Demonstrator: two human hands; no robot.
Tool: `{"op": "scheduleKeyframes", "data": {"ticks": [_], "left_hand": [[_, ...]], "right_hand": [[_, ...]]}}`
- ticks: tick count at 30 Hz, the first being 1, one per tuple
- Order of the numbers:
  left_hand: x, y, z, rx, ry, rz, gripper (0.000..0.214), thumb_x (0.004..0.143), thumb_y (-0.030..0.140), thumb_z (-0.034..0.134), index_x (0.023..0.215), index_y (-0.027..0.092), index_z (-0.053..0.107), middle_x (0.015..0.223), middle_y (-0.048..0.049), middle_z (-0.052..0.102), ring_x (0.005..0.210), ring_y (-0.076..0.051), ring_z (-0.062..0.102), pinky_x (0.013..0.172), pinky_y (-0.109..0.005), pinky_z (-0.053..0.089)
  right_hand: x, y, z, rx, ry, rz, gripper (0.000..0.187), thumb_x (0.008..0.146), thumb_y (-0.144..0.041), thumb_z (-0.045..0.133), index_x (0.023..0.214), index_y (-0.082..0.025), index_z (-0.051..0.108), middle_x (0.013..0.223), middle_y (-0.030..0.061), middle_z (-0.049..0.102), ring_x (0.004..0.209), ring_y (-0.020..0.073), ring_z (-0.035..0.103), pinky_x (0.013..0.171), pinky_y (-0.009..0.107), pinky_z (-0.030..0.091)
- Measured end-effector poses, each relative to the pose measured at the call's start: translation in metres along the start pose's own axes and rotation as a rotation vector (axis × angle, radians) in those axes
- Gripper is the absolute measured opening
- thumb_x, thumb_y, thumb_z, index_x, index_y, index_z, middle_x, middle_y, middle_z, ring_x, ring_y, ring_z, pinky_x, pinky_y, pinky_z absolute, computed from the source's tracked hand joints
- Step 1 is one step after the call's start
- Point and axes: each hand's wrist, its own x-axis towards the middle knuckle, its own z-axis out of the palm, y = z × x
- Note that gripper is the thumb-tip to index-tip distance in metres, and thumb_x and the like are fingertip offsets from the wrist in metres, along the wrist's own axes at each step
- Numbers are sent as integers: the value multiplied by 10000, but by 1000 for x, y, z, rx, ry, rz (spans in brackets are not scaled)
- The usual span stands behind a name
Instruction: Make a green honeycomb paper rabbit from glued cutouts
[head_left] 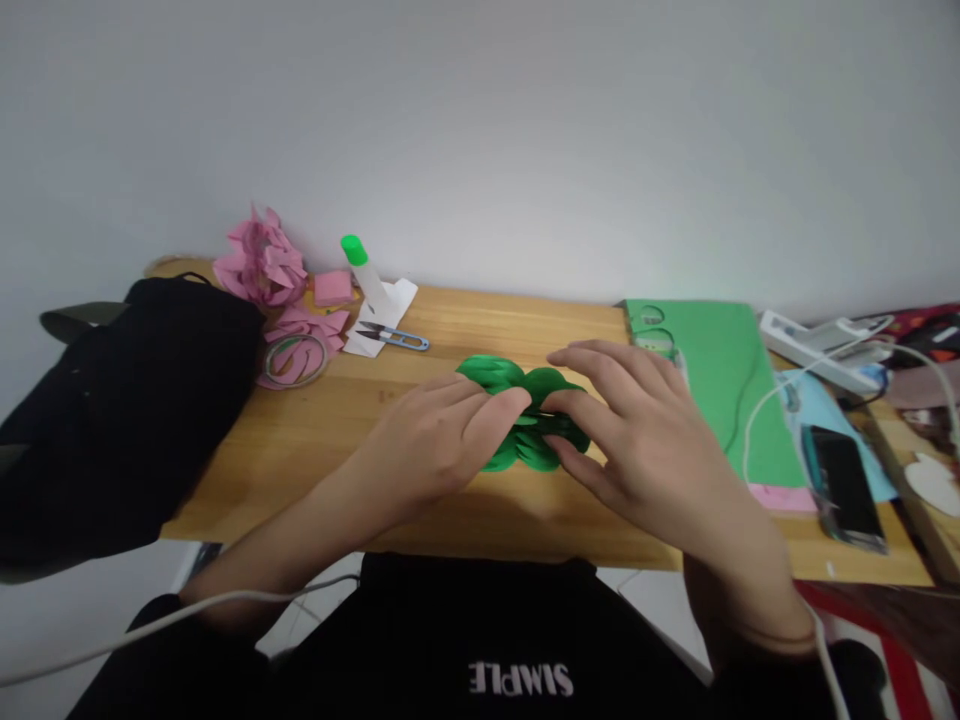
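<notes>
A green paper shape (491, 372) with layered, rounded petal-like lobes lies low over the table in front of me. My left hand (442, 430) grips its left side, thumb on top and fingers curled, covering part of the paper. From the right, my right hand (649, 435) reaches over the other lobes. Its thumb and index finger pinch the folded paper near the middle, while the remaining fingers arch above. The underside of the shape is hidden.
On the left are a black bag (142, 400), crumpled pink paper (262, 260), a tape roll (295, 360), a glue stick (366, 275) and thread snips (394, 336). Rightward lie a green sheet (720, 380), a phone (847, 485) and a power strip (817, 352) with white cables.
</notes>
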Motion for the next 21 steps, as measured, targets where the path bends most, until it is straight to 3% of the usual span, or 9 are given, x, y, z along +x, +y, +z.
{"op": "scheduleKeyframes", "data": {"ticks": [8, 14, 21], "left_hand": [[2, 3, -1, 23, -30, 31, 318, 991, 166, 307, 1083, 184, 611, 843, -70, 708, 822, -208, 699, 773, -356, 580], [4, 6, 0, 189, -18, 112, 373, 991, 130, 254, 1076, 181, 613, 817, -57, 721, 768, -198, 705, 704, -325, 569], [1, 5, 2, 191, -40, 34, 316, 982, 155, 375, 1281, 159, 476, 935, -70, 734, 818, -196, 709, 707, -298, 545]], "right_hand": [[7, -1, 3, -89, -49, -44, 162, 896, -189, 569, 892, -172, 731, 1237, 138, 650, 1194, 328, 530, 943, 497, 453], [13, -2, 6, -138, -42, -116, 265, 920, -117, 514, 814, -168, 751, 1152, 112, 704, 1161, 294, 565, 935, 472, 482], [17, -2, 4, -131, -15, -149, 324, 900, -42, 465, 818, -156, 758, 1134, 108, 712, 1103, 284, 580, 922, 478, 484]]}}
